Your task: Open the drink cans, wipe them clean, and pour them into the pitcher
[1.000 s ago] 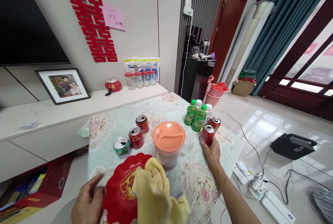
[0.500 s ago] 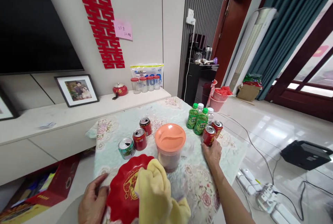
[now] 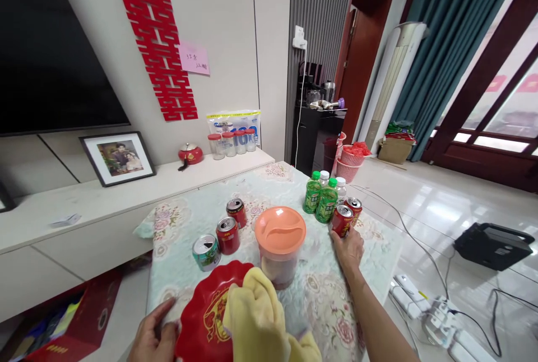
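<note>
My right hand [image 3: 348, 247] is wrapped round the lower part of a red drink can [image 3: 341, 222] standing on the table. Right behind it is a second red can [image 3: 355, 208], and green-capped bottles of green drink [image 3: 327, 205] stand just to the left. My left hand [image 3: 155, 334] rests at the left rim of a scalloped red plate [image 3: 197, 317], thumb and fingers apart. A yellow cloth [image 3: 256, 317] lies over the plate's right side. Behind it stands a clear tub with an orange lid [image 3: 281, 230]. Left of the tub are two more red cans [image 3: 227, 236] and a green can [image 3: 206, 253].
A flowered cloth [image 3: 328, 300] covers the table. Beyond it a white cabinet [image 3: 176, 182] carries a framed photo [image 3: 119, 157], a red pot [image 3: 190, 153] and several red-lidded jars [image 3: 228, 144]. Power strips [image 3: 437, 317] and cables lie on the floor at right.
The view has shifted slightly, so the table things sit a little lower. My right hand stays on the red can, and my left hand stays beside the plate.
</note>
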{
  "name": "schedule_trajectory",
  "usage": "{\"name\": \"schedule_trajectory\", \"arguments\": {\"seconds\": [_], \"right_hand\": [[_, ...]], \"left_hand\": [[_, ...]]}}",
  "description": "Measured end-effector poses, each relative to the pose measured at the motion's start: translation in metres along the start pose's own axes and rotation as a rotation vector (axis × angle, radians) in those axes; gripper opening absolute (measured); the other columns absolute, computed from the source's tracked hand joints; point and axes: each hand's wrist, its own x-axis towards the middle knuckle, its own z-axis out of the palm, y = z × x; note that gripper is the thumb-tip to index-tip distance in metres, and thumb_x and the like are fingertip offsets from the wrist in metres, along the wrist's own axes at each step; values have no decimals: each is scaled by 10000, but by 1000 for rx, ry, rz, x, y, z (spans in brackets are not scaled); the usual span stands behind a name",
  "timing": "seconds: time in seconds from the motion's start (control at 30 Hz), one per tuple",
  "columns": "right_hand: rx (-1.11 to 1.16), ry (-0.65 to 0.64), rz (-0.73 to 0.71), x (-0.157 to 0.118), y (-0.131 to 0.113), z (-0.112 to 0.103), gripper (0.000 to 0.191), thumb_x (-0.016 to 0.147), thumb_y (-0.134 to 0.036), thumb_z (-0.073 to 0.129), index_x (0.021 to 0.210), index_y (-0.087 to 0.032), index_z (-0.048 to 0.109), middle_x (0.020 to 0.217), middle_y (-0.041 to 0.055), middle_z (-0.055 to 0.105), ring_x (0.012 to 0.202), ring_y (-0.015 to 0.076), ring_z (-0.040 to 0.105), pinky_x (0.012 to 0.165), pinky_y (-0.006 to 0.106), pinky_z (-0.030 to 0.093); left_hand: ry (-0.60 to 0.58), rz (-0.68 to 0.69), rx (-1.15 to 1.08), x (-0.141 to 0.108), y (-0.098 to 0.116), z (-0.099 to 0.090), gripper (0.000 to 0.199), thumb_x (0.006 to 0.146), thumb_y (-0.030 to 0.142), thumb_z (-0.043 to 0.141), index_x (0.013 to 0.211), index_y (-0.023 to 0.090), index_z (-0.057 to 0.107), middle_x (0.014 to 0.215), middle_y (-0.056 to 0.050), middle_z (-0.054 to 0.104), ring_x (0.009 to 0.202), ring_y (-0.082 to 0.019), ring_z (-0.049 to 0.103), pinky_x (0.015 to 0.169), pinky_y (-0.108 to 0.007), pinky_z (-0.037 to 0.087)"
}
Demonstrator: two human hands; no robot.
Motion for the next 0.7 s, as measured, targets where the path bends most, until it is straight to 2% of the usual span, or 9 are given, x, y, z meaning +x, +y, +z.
{"name": "schedule_trajectory", "arguments": {"seconds": [0.1,0.17,0.3,0.47,0.57,0.63,0.7], "right_hand": [[-24,-37,-9,0,-2,-7,533,903,-599,672,1211,-164,662,1106,107,705,1010,264,672,868,453,548],[-22,-61,-15,0,-4,-12,621,877,-650,612,1159,-103,694,1004,206,716,954,367,683,755,479,537],[-24,-104,-16,6,-9,-18,802,835,-762,497,1191,-70,696,990,315,710,962,512,680,681,559,526],[-34,-163,-23,6,-3,-22,917,765,-762,524,1299,-28,650,1118,368,694,1078,556,669,736,584,550],[-1,-172,-16,-4,6,-28,910,795,-670,507,1400,4,589,1162,344,705,1115,532,671,778,570,555],[32,-160,10,-13,12,-32,895,812,-627,489,1439,7,566,1162,305,726,1113,509,682,800,565,552],[65,-140,39,-20,15,-37,875,822,-596,481,1456,1,559,1167,276,740,1123,491,685,824,559,548]], "left_hand": [[26,-9,-71,-6,2,1,521,778,424,515,1222,220,697,1327,-118,732,1175,-354,709,1066,-525,551],[37,20,-155,-11,5,1,514,757,388,511,1202,205,693,1325,-116,737,1226,-335,697,1129,-504,520],[32,-32,-301,-17,9,-1,509,718,340,553,1191,204,686,1311,-106,751,1274,-310,689,1176,-476,497],[29,-75,-555,-12,22,-16,468,715,373,641,1143,184,650,1253,-167,759,1226,-337,711,1089,-500,556],[45,41,-458,0,50,-26,509,789,460,646,1215,183,635,1271,-157,726,1229,-326,692,1090,-500,543],[39,178,-344,9,79,-29,472,836,462,612,1220,190,635,1294,-147,699,1245,-315,673,1087,-493,538],[-18,353,-140,17,111,-27,439,907,400,555,1290,189,598,1347,-145,668,1299,-293,641,1129,-483,501]]}}
